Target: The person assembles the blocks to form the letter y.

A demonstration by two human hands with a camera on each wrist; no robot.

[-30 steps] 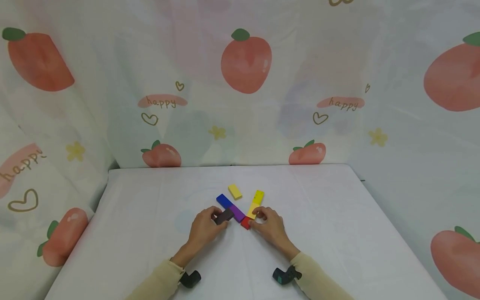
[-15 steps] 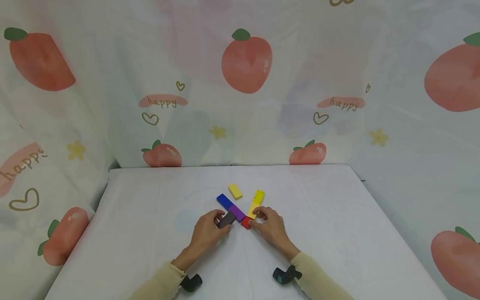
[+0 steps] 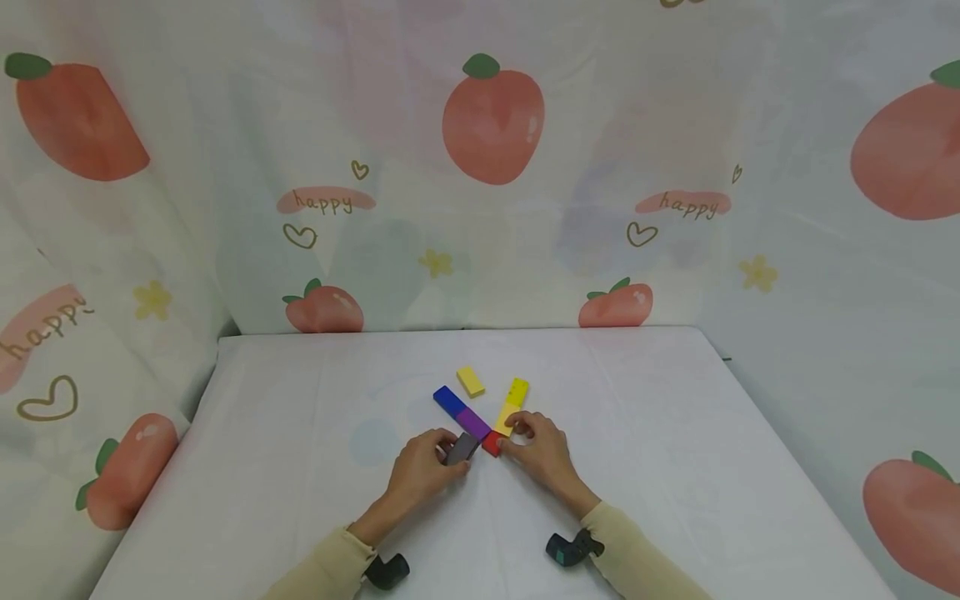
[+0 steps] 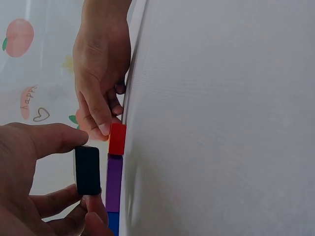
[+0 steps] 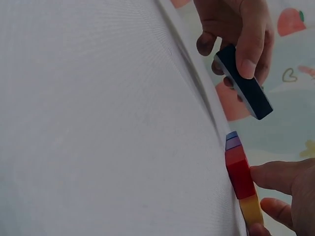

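My left hand (image 3: 423, 465) pinches a dark grey block (image 3: 461, 450) between thumb and fingers. Both wrist views show this block (image 5: 248, 88) raised off the table, apart from the others. A red block (image 3: 491, 442) lies at the corner of a V-shaped row. Purple (image 3: 472, 424) and blue blocks (image 3: 450, 402) run from it up to the left; a pale yellow block (image 3: 506, 417) and a brighter yellow block (image 3: 517, 390) run up to the right. The thumb of my right hand (image 3: 542, 454) touches the red block's side, and its bent index finger is at the pale yellow block.
Another yellow block (image 3: 471, 382) lies loose between the arms of the V. A white cloth covers the table (image 3: 637, 433). Behind it hangs a peach-print curtain (image 3: 525, 250). Each wrist carries a black camera (image 3: 573, 548).
My left hand has moved right and slightly nearer the body with the dark block, bringing it close to the red block and turning it. The right hand and the row have stayed in place.
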